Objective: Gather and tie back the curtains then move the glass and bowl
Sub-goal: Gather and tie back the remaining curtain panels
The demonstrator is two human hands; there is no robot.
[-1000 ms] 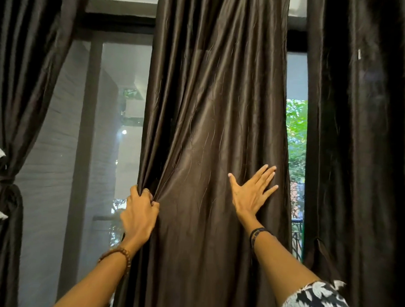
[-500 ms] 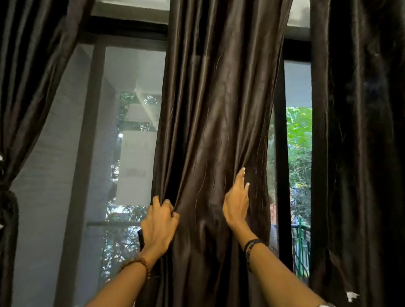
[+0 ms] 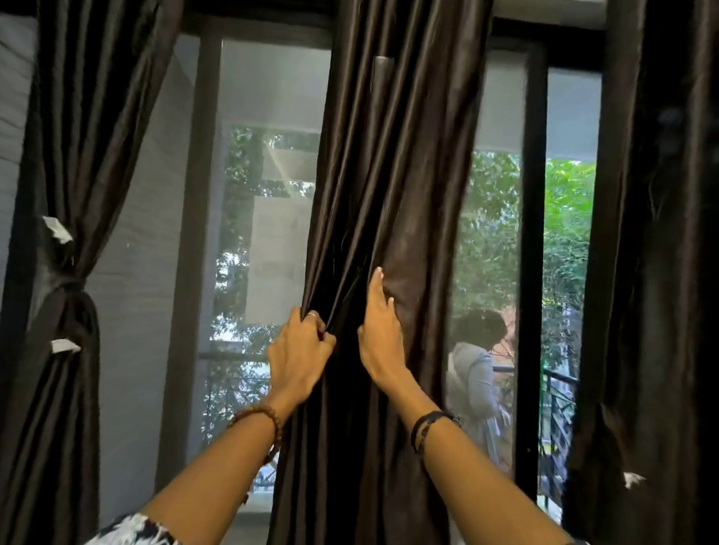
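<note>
A dark brown satin middle curtain (image 3: 394,171) hangs in front of me, bunched into a narrow column. My left hand (image 3: 300,354) grips the curtain's left-side folds, fingers curled into the fabric. My right hand (image 3: 382,334) is side-on against the folds just to the right, fingers straight and pointing up, pressing the cloth toward my left hand. The two hands are a few centimetres apart. No glass or bowl is in view.
A left curtain (image 3: 70,286) is tied at its waist, with white tags showing. A right curtain (image 3: 667,283) hangs loose. Behind are window panes with a dark frame post (image 3: 531,278). A person (image 3: 472,378) stands outside by a balcony railing.
My right hand has swept left across the curtain, going from flat and spread to side-on. The curtain has narrowed, uncovering more window on the right. My left hand kept its grip.
</note>
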